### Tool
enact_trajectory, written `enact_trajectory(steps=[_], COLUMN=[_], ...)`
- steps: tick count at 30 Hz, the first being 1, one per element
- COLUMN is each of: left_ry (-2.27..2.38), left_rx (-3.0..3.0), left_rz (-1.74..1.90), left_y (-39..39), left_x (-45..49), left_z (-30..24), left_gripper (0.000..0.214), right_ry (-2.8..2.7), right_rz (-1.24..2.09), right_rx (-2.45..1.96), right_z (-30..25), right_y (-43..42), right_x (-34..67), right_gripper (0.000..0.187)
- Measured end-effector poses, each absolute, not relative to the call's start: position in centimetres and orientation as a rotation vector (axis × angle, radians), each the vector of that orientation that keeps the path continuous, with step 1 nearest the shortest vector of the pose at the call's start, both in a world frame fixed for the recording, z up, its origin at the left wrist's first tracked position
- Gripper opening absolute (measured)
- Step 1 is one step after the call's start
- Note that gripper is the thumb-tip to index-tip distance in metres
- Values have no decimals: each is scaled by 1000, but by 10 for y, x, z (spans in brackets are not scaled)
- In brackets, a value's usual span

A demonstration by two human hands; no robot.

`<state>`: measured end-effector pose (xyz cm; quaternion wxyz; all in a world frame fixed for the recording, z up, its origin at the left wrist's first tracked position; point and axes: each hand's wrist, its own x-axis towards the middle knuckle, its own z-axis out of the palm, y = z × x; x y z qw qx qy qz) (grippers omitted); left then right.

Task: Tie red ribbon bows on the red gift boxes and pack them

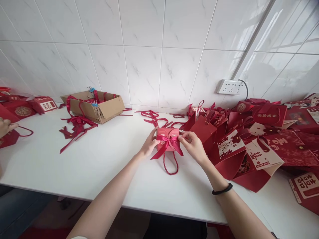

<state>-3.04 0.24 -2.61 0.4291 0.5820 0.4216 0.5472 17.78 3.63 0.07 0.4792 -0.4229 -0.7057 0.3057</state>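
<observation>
A small red gift box with pale printed characters lies on the white table in front of me. Across its face a dark red satin ribbon is tied in a bow, its two tails spread downward. My left hand grips the box's left edge, the thumb reaching onto the front by the bow. On the other side, my right hand pinches the right loop of the bow between thumb and fingers. A twisted red cord handle loops out from the box toward me.
A cardboard box of red ribbons stands left of centre, with ribbons spilling out. Red gift boxes are heaped at right, others at far left. Another person's hand shows there. A power strip hangs on the tiled wall.
</observation>
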Motion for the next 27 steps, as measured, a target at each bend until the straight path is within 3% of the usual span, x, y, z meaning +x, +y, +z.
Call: enact_trajectory(steps=[3, 7, 8, 13, 19, 27], left_ry=[1043, 1030, 1026, 1039, 1526, 1550], left_rx=[1443, 1479, 1481, 1511, 1616, 1919], left_rz=[1352, 1307, 1295, 1242, 1600, 1964], left_y=[3, 2, 2, 0, -11, -22], left_x=[-33, -41, -43, -45, -31, -12], left_z=[-24, -19, -18, -10, 0, 6], left_gripper=[78, 74, 72, 63, 26, 9], right_ry=[-1765, -2133, -2213, -2273, -2134, -2078], right_rz=[659, 592, 566, 481, 359, 271], right_rx=[-884, -671, -687, -756, -785, -777], right_z=[1, -1, -2, -10, -17, -19], right_y=[38, 32, 30, 24, 27, 26], right_x=[184, 183, 181, 171, 168, 165], right_gripper=[42, 103, 112, 109, 109, 110])
